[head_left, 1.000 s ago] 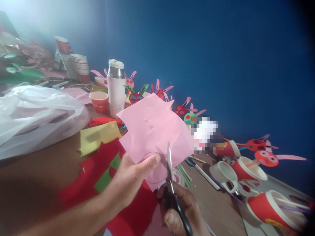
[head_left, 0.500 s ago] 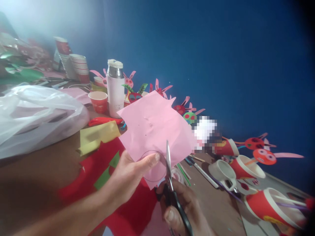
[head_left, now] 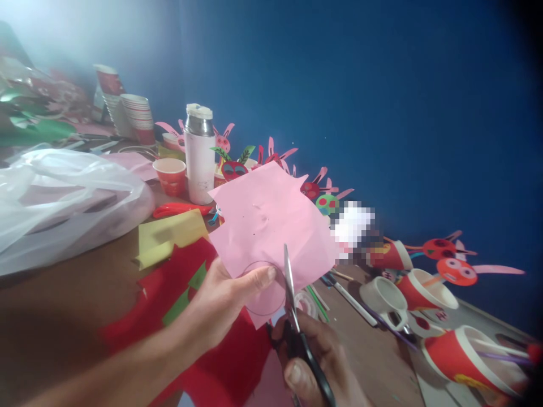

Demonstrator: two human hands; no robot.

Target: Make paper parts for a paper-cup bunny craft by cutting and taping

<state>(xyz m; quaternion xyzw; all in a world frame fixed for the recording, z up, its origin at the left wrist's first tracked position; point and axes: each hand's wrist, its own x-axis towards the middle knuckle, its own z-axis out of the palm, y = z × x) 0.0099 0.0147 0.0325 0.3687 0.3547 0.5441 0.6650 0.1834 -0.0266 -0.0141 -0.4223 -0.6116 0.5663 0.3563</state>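
Note:
A pink paper sheet (head_left: 271, 220) with uneven cut edges is raised above the table in my left hand (head_left: 237, 297). My thumb presses on its face, over a drawn circle (head_left: 265, 302); the fingers behind are hidden. Black-handled scissors (head_left: 291, 282) are in my right hand (head_left: 314, 356), fingers in the loops and blades pointing up. The blades lie across the sheet just right of the circle. Below my hands lies red paper (head_left: 237, 350), with green paper scraps (head_left: 180, 305) on it.
A white plastic bag (head_left: 72, 203), yellow paper (head_left: 172, 234), a paper cup (head_left: 169, 176) and a white flask (head_left: 199, 152) stand or lie to the left. On the right are a white mug (head_left: 384, 299), red cups (head_left: 466, 356) and paper animal faces (head_left: 456, 271) near the blue wall (head_left: 382, 102).
The pink sheet has shifted slightly right and down, tilting a little. The scissors' tip has moved slightly left. Both hands keep their holds.

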